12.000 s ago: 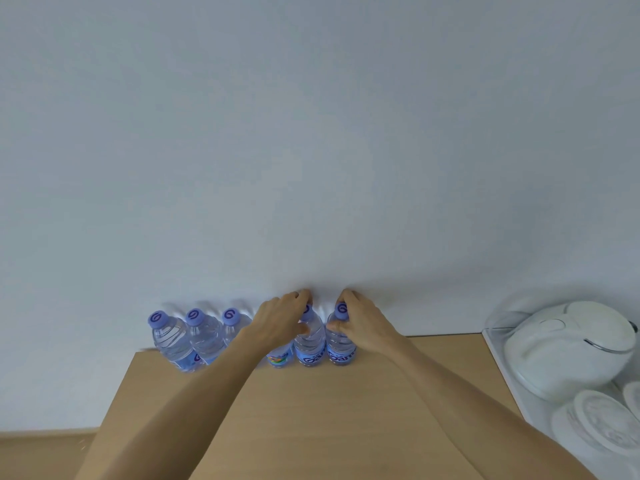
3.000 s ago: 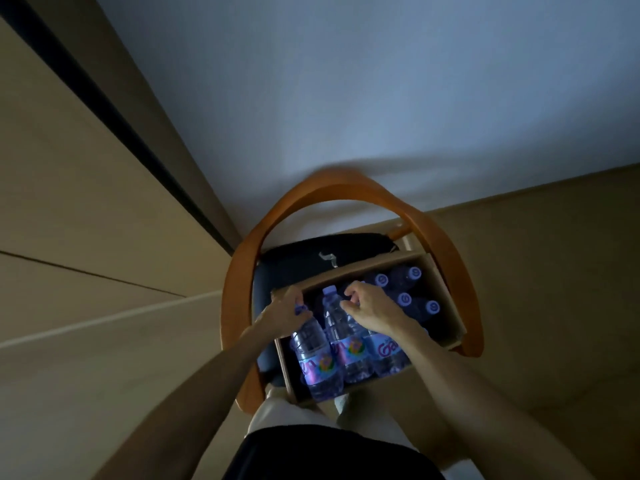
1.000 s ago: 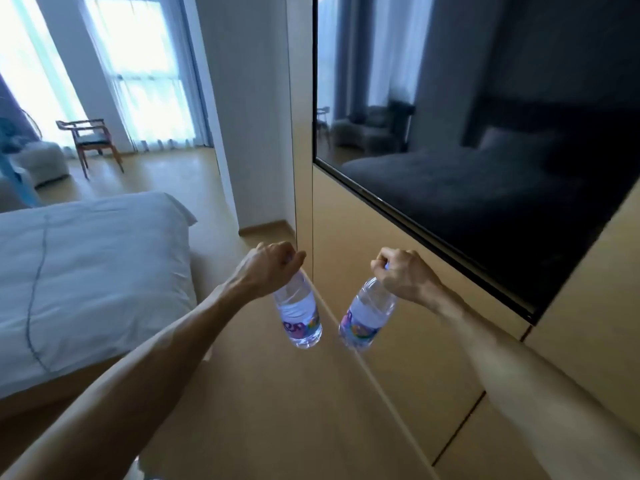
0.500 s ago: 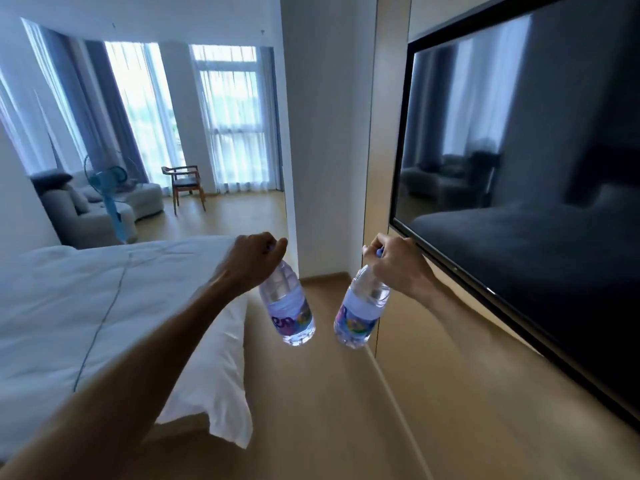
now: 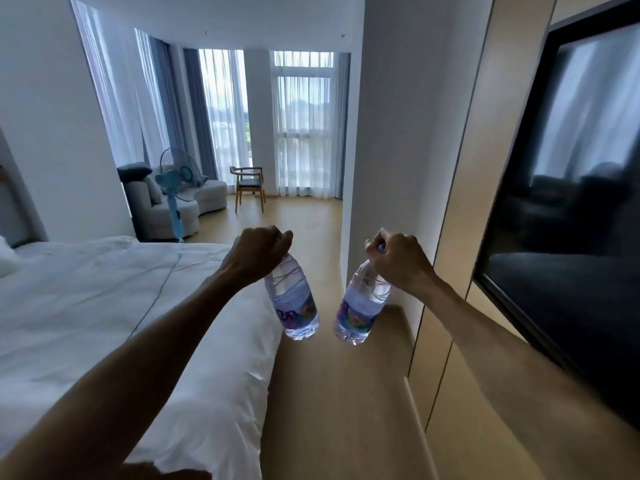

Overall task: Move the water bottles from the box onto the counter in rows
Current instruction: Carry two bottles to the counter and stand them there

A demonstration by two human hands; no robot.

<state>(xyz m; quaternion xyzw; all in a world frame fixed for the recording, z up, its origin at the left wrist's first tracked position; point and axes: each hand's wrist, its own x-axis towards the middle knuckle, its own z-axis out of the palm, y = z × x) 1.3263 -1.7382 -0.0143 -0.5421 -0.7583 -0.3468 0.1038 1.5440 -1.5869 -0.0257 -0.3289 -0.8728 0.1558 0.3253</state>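
While neither box nor counter is in view, the left hand (image 5: 258, 252) grips one water bottle (image 5: 293, 304) by its neck and the right hand (image 5: 398, 261) another water bottle (image 5: 360, 311), both hanging over the floor (image 5: 332, 393) right of the bed (image 5: 104, 306), so these two remain to be set down.

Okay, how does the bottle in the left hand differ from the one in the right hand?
The left-hand bottle tilts with its base toward the right and hangs in front of the white bed; the right-hand bottle tilts with its base toward the left, over the wooden floor. Both are clear, colourfully labelled, and gripped at the neck by the left hand and right hand.
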